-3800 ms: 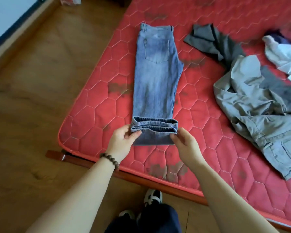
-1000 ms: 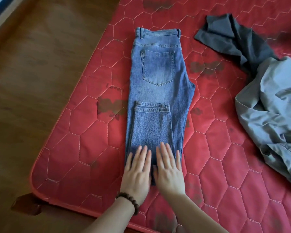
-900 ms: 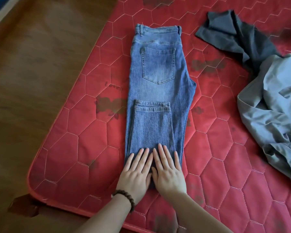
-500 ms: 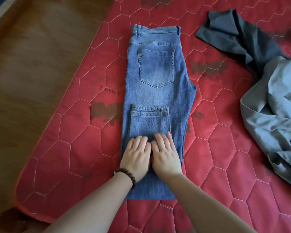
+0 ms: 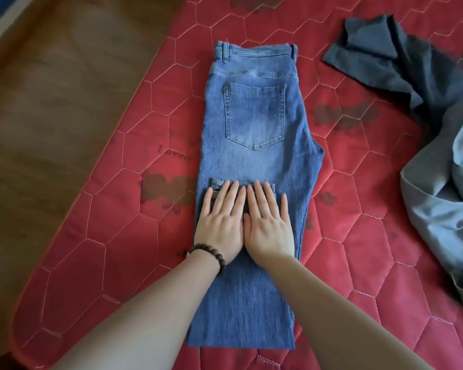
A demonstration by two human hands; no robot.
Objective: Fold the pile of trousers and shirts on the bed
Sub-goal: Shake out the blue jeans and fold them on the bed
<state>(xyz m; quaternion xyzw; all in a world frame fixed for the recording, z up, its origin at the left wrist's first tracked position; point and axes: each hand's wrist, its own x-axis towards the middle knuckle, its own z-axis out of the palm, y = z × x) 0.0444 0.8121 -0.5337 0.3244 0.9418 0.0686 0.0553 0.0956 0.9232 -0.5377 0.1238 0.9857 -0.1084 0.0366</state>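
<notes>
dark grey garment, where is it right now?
Head view, upper right: the dark grey garment lies crumpled on the red mattress, right of the jeans waistband, and apparently part under the light grey clothing.

One piece of writing can be read: a faint, dark script word that looks like "Loves" or "Lover", printed on the red quilted mattress (image 5: 134, 156) just left of the jeans (image 5: 254, 145). Its last letter is blurred. The jeans show no legible label.
</notes>
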